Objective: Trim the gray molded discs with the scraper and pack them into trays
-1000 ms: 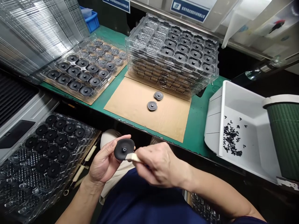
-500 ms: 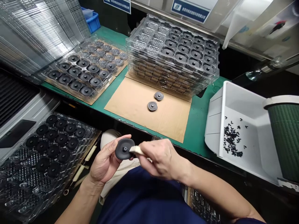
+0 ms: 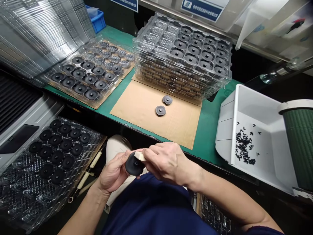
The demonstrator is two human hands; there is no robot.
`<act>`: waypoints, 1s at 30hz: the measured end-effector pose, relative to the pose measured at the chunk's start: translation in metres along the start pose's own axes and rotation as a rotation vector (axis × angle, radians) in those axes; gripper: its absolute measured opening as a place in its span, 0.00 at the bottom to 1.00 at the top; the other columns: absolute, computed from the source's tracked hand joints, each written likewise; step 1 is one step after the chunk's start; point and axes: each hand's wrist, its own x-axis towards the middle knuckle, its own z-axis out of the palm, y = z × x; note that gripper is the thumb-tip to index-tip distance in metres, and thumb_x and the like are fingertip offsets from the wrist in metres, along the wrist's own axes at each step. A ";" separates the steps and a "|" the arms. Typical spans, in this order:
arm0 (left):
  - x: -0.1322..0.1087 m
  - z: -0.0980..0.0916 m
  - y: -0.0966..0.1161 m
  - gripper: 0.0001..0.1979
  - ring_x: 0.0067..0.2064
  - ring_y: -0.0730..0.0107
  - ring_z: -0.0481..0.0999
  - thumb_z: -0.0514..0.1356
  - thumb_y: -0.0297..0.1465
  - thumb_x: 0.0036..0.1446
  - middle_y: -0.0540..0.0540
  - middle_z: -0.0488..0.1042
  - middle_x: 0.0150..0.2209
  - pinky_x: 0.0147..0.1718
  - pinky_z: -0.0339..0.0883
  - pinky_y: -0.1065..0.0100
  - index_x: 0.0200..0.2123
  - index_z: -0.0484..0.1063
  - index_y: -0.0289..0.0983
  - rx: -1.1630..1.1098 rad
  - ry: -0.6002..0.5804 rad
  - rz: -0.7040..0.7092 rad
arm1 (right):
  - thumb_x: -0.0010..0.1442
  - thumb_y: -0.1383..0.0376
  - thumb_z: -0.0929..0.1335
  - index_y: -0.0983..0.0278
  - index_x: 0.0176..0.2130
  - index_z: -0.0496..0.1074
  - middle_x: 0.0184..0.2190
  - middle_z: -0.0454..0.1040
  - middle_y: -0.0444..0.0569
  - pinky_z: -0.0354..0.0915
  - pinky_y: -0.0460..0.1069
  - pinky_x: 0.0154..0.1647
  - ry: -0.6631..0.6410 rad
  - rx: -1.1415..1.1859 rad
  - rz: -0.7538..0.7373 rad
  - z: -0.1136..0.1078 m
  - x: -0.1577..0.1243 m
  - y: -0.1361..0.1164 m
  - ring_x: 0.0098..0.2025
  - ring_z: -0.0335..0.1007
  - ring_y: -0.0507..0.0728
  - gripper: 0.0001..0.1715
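My left hand (image 3: 114, 173) grips a round black rubber disc (image 3: 133, 165) over my lap, fingers wrapped round its edge. My right hand (image 3: 166, 161) pinches a small pale tool (image 3: 140, 156) whose tip rests against the top of that disc. Both hands meet just below the table's front edge. Two more black discs (image 3: 160, 110) lie loose on a brown cardboard sheet (image 3: 181, 125) on the green table.
A clear tray with several discs (image 3: 85, 76) sits at the left of the table, a tall stack of clear trays (image 3: 183, 62) at the back. Another tray of discs (image 3: 49, 156) rests low on my left. A white bin (image 3: 249, 107) holding small black scraps stands right.
The disc has tilted and dropped slightly toward my lap. My right hand has slid left over it, with the pale tool now at the disc's top edge.
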 end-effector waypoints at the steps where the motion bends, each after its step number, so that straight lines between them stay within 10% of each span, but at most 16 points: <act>1: 0.001 -0.001 -0.001 0.16 0.31 0.63 0.79 0.67 0.42 0.62 0.42 0.82 0.33 0.26 0.80 0.64 0.41 0.85 0.35 -0.009 -0.013 -0.013 | 0.76 0.61 0.59 0.63 0.38 0.66 0.29 0.69 0.42 0.49 0.51 0.31 -0.026 -0.020 -0.011 -0.002 0.001 0.000 0.27 0.59 0.52 0.15; 6: 0.006 0.003 -0.004 0.18 0.28 0.65 0.78 0.67 0.43 0.62 0.43 0.80 0.29 0.21 0.77 0.68 0.35 0.84 0.32 -0.067 -0.064 -0.079 | 0.70 0.65 0.65 0.62 0.42 0.67 0.32 0.70 0.43 0.48 0.52 0.30 -0.119 -0.103 -0.110 -0.010 0.009 0.001 0.28 0.58 0.54 0.03; 10: 0.009 0.007 -0.004 0.16 0.26 0.65 0.78 0.69 0.43 0.60 0.43 0.81 0.29 0.20 0.77 0.67 0.36 0.84 0.33 -0.113 -0.051 -0.097 | 0.68 0.63 0.68 0.61 0.50 0.67 0.38 0.72 0.45 0.49 0.52 0.31 -0.147 -0.094 -0.185 -0.009 0.014 0.004 0.32 0.62 0.55 0.12; 18: 0.011 0.006 0.002 0.26 0.47 0.67 0.83 0.78 0.34 0.47 0.45 0.84 0.47 0.49 0.76 0.73 0.52 0.82 0.42 -0.077 0.139 0.278 | 0.71 0.61 0.61 0.62 0.32 0.60 0.22 0.64 0.40 0.45 0.48 0.27 -0.006 0.178 0.276 0.007 0.004 -0.005 0.22 0.53 0.49 0.14; 30: 0.001 0.020 0.014 0.28 0.54 0.61 0.79 0.80 0.31 0.41 0.47 0.82 0.51 0.54 0.74 0.68 0.49 0.83 0.48 0.061 0.235 0.512 | 0.70 0.62 0.62 0.62 0.33 0.66 0.24 0.70 0.42 0.46 0.47 0.27 0.110 0.184 0.316 -0.002 0.017 -0.004 0.23 0.59 0.49 0.12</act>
